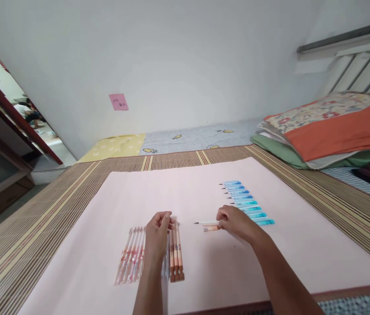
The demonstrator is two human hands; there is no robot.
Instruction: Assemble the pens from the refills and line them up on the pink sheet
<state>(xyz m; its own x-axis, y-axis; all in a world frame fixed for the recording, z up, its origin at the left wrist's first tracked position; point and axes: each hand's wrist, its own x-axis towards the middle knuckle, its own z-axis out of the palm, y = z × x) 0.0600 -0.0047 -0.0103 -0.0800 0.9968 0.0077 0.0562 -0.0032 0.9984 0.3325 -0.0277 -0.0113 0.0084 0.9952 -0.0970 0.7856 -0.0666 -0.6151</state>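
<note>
My right hand [231, 221] is closed in a pinch on a brown-and-cream pen [210, 229], its brown end pointing left. That pen lies just below the lowest blue pencil [266, 222], whose dark tip shows left of my fingers. Several other blue-and-white pencils [237, 192] lie in a stepped column above it. My left hand [159, 223] has its fingers pressed together at the top of a row of brown-and-cream pens [176, 256]; what they hold, if anything, is hidden. Left of my wrist lie several clear pens with pink patterns [130, 256]. My left forearm covers part of both rows.
Everything lies on a large pale pink sheet [96, 271] over a striped mat [40, 218]. Folded bedding [342, 127] is stacked at the right. A pink note [118, 102] sticks to the wall. Through the doorway at far left, a person [24, 109] is partly visible.
</note>
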